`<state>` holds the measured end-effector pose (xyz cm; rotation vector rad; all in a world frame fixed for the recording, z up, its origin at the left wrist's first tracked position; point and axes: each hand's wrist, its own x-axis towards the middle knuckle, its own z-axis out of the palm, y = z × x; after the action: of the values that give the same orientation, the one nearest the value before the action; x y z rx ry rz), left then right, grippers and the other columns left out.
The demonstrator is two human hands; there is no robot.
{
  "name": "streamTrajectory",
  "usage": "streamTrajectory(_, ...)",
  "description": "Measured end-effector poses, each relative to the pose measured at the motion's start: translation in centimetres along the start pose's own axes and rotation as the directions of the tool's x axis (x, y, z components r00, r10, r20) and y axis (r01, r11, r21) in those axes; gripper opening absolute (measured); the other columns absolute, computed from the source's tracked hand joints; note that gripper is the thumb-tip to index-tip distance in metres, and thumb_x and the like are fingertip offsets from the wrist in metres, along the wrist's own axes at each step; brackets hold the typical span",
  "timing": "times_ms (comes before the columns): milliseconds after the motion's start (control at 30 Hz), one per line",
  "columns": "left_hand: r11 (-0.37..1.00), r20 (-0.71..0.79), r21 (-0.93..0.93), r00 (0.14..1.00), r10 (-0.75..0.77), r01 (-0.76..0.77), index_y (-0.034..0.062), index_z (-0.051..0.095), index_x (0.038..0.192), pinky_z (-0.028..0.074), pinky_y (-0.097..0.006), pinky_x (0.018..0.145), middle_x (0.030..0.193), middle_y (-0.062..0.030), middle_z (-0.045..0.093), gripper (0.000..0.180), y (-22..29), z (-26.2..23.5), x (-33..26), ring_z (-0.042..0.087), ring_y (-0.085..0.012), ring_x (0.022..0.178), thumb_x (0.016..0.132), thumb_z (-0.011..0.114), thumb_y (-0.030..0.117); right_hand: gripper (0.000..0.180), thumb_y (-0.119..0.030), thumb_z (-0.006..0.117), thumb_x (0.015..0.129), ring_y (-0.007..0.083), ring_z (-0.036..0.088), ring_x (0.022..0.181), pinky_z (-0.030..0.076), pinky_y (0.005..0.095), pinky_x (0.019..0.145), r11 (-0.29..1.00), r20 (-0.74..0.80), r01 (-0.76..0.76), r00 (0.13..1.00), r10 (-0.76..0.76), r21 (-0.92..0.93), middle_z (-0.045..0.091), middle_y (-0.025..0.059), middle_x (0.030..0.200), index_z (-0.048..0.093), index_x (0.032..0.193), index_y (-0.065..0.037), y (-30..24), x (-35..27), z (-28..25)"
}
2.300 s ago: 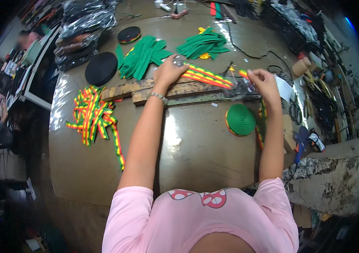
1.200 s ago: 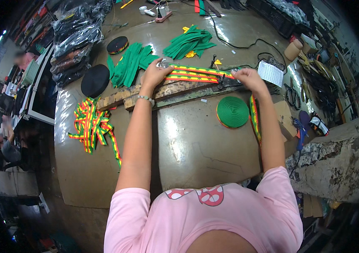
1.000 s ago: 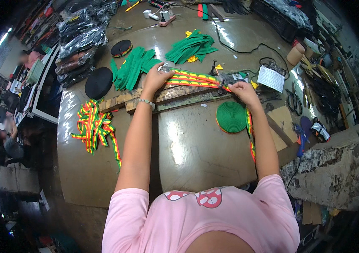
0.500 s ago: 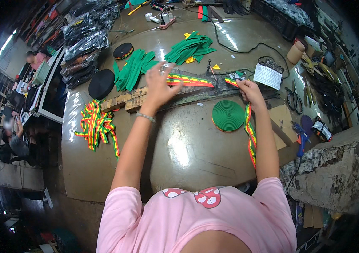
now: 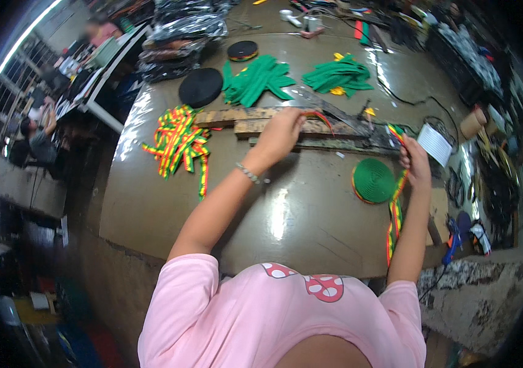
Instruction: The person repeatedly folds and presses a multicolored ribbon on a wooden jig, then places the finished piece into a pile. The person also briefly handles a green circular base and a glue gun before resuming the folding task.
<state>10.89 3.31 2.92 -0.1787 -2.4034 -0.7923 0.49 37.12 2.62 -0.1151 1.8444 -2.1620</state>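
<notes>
My left hand (image 5: 281, 136) is closed on the end of a short striped ribbon strip (image 5: 321, 118), which curls up over the wooden beams (image 5: 255, 126). My right hand (image 5: 416, 161) pinches a long red, yellow and green ribbon (image 5: 394, 224). One end points toward the dark metal fitting (image 5: 372, 130) at the beams' right end; the rest hangs down beside my forearm. A flat green coil (image 5: 373, 181) with a coloured edge lies just left of this hand. On the left of the table sits a heap of striped ribbon pieces (image 5: 178, 140).
Behind the beams lie two piles of green strips (image 5: 258, 81) (image 5: 338, 75) and two black rolls (image 5: 200, 87) (image 5: 242, 50). A white paper (image 5: 434, 145), a blue glue gun (image 5: 454, 239) and a cable (image 5: 396, 91) are at the right. Plastic-wrapped bundles (image 5: 181, 37) stand far left.
My left hand, open above the striped strip before, has closed on it and drawn it leftward along the beams. My right hand still holds the long ribbon. The whole view has shifted.
</notes>
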Motion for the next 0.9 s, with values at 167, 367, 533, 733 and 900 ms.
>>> streamTrajectory(167,0.904,-0.356,0.031,0.849,-0.39,0.427,-0.0021,0.062,0.094,0.044,-0.026,0.062,0.073,-0.0046,0.06,0.027,-7.2,-12.8,-3.6,0.054,-0.0108,0.067,0.089,0.054,0.023,0.017,-0.025,0.06,0.087,0.0003,0.037,0.048,0.027,0.0152,0.04,0.986,0.041,0.135,0.99,-0.131,-0.099,0.048,-0.0054,0.063,0.056,0.086,-0.008,-3.3,-1.9,4.3)
streamTrajectory(367,0.432,-0.247,0.566,0.644,-0.724,0.702,0.0003,0.061,0.102,0.038,-0.05,0.084,0.105,-0.0185,0.057,0.032,-9.7,-18.4,-10.3,0.051,-0.0332,0.103,0.085,0.055,0.027,0.024,-0.027,0.062,0.086,0.0009,0.039,0.05,0.027,0.0171,0.043,0.942,0.123,0.183,0.98,-0.154,-0.281,0.055,-0.0027,0.065,0.061,0.089,-0.003,-4.1,0.2,11.7)
streamTrajectory(533,0.464,-0.382,0.742,0.874,-0.299,0.484,0.0058,0.061,0.11,0.027,-0.059,0.093,0.124,-0.0154,0.049,0.039,-8.7,-13.7,-6.1,0.039,-0.0366,0.117,0.083,0.057,0.033,0.025,-0.025,0.063,0.085,0.0038,0.047,0.053,0.035,0.0196,0.047,0.813,0.124,0.342,0.938,-0.323,-0.471,0.059,0.0,0.066,0.062,0.085,0.0,-0.4,7.5,17.7)
streamTrajectory(733,0.986,-0.02,0.046,0.987,-0.159,0.159,-0.0048,0.052,0.118,0.037,-0.041,0.095,0.11,-0.0256,0.055,0.042,-7.6,0.1,2.9,0.05,-0.038,0.105,0.084,0.054,0.02,0.025,-0.025,0.065,0.076,0.0344,0.061,0.068,0.047,0.0391,0.065,0.634,0.063,0.294,0.931,-0.361,-0.715,0.062,0.0197,0.068,0.064,0.072,0.0,4.4,11.8,18.6)
streamTrajectory(900,0.901,0.095,0.034,0.896,-0.434,0.433,0.0009,0.047,0.125,0.047,-0.039,0.076,0.086,-0.0169,0.065,0.062,-5.9,5.6,6.2,0.063,-0.0305,0.084,0.082,0.055,0.045,0.025,-0.024,0.063,0.077,0.0248,0.06,0.057,0.047,0.0356,0.059,0.585,0.081,0.303,0.924,-0.375,-0.752,0.062,0.0134,0.062,0.062,0.07,0.0,5.2,12.2,17.4)
